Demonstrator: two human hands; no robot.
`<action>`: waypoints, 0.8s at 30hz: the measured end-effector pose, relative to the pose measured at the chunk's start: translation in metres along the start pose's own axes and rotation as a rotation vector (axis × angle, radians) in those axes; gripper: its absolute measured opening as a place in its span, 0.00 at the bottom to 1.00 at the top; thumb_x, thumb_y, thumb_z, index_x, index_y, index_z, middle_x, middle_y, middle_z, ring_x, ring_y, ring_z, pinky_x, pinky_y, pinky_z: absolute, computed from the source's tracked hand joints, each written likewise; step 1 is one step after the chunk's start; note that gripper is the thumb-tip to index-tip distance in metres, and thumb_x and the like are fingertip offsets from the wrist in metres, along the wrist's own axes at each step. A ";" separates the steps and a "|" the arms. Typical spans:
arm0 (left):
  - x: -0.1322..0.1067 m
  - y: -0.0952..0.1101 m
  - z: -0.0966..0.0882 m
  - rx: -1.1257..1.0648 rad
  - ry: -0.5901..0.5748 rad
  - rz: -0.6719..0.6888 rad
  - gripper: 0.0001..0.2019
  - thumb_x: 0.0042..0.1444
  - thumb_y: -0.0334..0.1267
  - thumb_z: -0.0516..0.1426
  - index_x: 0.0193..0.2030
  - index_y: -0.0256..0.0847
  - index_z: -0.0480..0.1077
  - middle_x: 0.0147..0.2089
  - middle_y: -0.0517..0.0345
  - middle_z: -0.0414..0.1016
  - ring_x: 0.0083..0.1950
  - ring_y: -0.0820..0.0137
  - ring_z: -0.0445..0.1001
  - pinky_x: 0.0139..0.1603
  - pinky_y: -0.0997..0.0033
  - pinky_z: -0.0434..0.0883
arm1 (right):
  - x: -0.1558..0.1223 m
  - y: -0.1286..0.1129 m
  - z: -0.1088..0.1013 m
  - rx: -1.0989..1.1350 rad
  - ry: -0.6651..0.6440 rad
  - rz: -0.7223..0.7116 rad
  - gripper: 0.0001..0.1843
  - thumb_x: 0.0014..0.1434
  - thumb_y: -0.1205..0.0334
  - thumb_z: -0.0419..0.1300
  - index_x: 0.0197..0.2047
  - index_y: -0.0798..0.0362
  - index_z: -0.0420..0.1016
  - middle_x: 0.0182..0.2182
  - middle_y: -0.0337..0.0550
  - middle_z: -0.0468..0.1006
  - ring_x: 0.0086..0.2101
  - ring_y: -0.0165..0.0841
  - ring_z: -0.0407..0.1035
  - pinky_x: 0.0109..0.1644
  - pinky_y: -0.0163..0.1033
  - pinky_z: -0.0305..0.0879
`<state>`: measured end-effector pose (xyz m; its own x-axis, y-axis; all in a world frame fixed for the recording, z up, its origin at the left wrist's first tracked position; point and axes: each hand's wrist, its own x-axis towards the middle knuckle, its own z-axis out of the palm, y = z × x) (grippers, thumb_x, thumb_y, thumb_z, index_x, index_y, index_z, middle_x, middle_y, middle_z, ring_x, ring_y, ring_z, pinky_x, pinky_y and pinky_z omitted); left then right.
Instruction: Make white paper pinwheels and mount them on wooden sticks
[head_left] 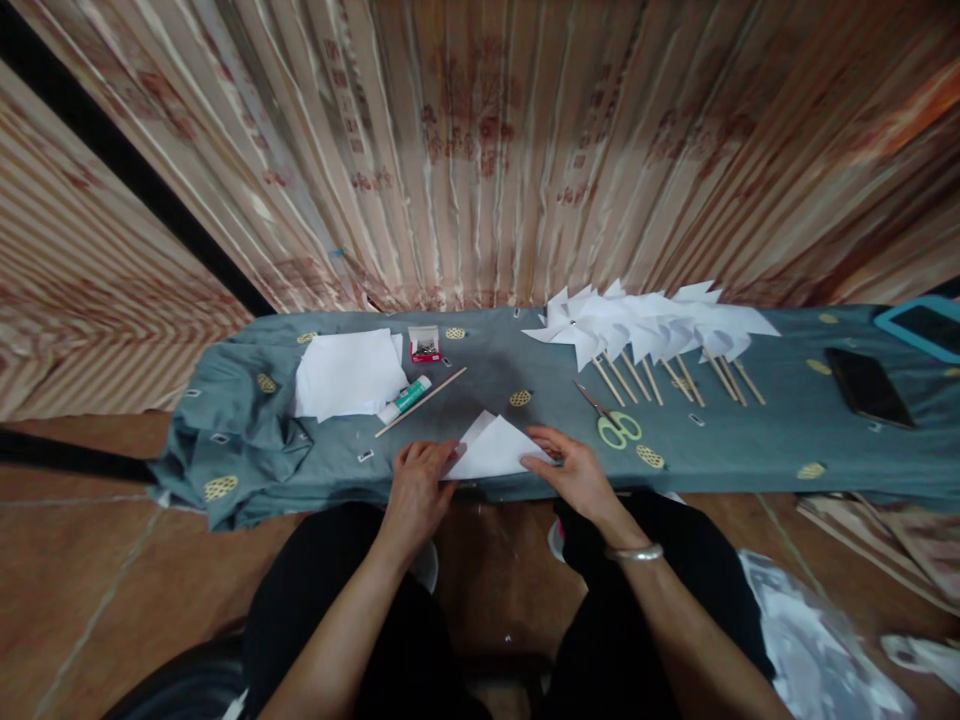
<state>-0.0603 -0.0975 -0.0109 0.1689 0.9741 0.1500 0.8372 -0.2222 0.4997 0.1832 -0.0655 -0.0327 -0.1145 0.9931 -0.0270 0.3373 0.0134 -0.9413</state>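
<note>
A white paper sheet folded into a triangle (491, 450) lies at the near edge of a low bench covered in grey-green cloth (750, 450). My left hand (420, 485) presses its fingers flat on the paper's left corner. My right hand (574, 470), with a silver bangle on the wrist, lies flat on the paper's right corner. Both hands rest with fingers stretched out on the fold.
A stack of white paper (349, 375), a glue stick (405, 398), a wooden stick (420, 402) and a small red box (424, 345) lie to the left. Green-handled scissors (611, 420), several paper pinwheels on sticks (652, 335), a phone (868, 385) and a tablet (922, 325) lie to the right.
</note>
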 end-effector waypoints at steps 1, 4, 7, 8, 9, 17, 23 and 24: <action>0.000 -0.001 0.000 -0.018 -0.005 -0.007 0.20 0.51 0.26 0.61 0.52 0.40 0.73 0.48 0.50 0.79 0.52 0.56 0.73 0.58 0.47 0.65 | -0.001 0.001 -0.001 -0.003 -0.026 -0.007 0.21 0.52 0.56 0.66 0.49 0.51 0.77 0.42 0.45 0.83 0.42 0.38 0.77 0.51 0.45 0.71; 0.001 -0.003 0.000 -0.082 -0.025 -0.030 0.12 0.51 0.32 0.63 0.44 0.40 0.77 0.47 0.51 0.80 0.53 0.56 0.73 0.60 0.45 0.62 | -0.001 0.002 -0.003 -0.046 -0.047 -0.019 0.15 0.54 0.58 0.63 0.45 0.50 0.78 0.42 0.43 0.83 0.43 0.38 0.77 0.52 0.45 0.70; 0.003 -0.008 0.001 -0.147 -0.039 -0.054 0.05 0.54 0.35 0.63 0.38 0.43 0.79 0.45 0.53 0.81 0.53 0.57 0.73 0.61 0.44 0.61 | 0.001 0.000 -0.003 -0.112 -0.039 -0.016 0.12 0.55 0.59 0.61 0.43 0.49 0.78 0.39 0.41 0.84 0.41 0.38 0.77 0.50 0.44 0.71; 0.003 -0.009 0.002 -0.167 -0.041 -0.063 0.04 0.55 0.35 0.62 0.37 0.43 0.79 0.45 0.53 0.81 0.53 0.58 0.73 0.61 0.45 0.61 | 0.002 -0.002 -0.003 -0.140 -0.037 -0.015 0.12 0.55 0.59 0.60 0.43 0.49 0.78 0.39 0.42 0.84 0.40 0.38 0.77 0.49 0.45 0.71; 0.003 -0.011 0.002 -0.187 -0.041 -0.070 0.04 0.56 0.35 0.61 0.36 0.43 0.79 0.44 0.54 0.81 0.53 0.58 0.73 0.61 0.45 0.62 | 0.002 -0.003 -0.003 -0.170 -0.035 -0.015 0.12 0.56 0.59 0.60 0.43 0.50 0.78 0.39 0.42 0.84 0.40 0.39 0.77 0.49 0.45 0.71; 0.002 -0.016 0.001 -0.231 0.018 -0.107 0.08 0.58 0.35 0.59 0.31 0.44 0.79 0.41 0.56 0.82 0.57 0.59 0.70 0.61 0.47 0.62 | 0.001 -0.011 0.002 -0.429 0.075 -0.005 0.14 0.58 0.59 0.60 0.47 0.49 0.77 0.38 0.45 0.84 0.40 0.41 0.78 0.46 0.43 0.71; 0.002 -0.014 0.003 -0.200 0.075 -0.125 0.09 0.59 0.36 0.58 0.29 0.44 0.78 0.37 0.55 0.81 0.53 0.59 0.71 0.59 0.48 0.63 | 0.000 -0.013 0.001 -0.491 0.103 0.012 0.14 0.58 0.57 0.61 0.48 0.50 0.77 0.36 0.45 0.84 0.38 0.41 0.78 0.45 0.42 0.69; 0.002 -0.013 0.003 -0.195 0.079 -0.125 0.09 0.59 0.36 0.58 0.28 0.44 0.78 0.37 0.55 0.81 0.52 0.59 0.72 0.59 0.48 0.63 | 0.000 -0.013 0.001 -0.491 0.104 0.011 0.14 0.58 0.57 0.61 0.47 0.49 0.77 0.36 0.44 0.84 0.38 0.40 0.78 0.44 0.42 0.69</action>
<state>-0.0696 -0.0927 -0.0202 0.0229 0.9900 0.1391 0.7316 -0.1114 0.6726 0.1778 -0.0655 -0.0208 -0.0228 0.9995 0.0211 0.7409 0.0310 -0.6709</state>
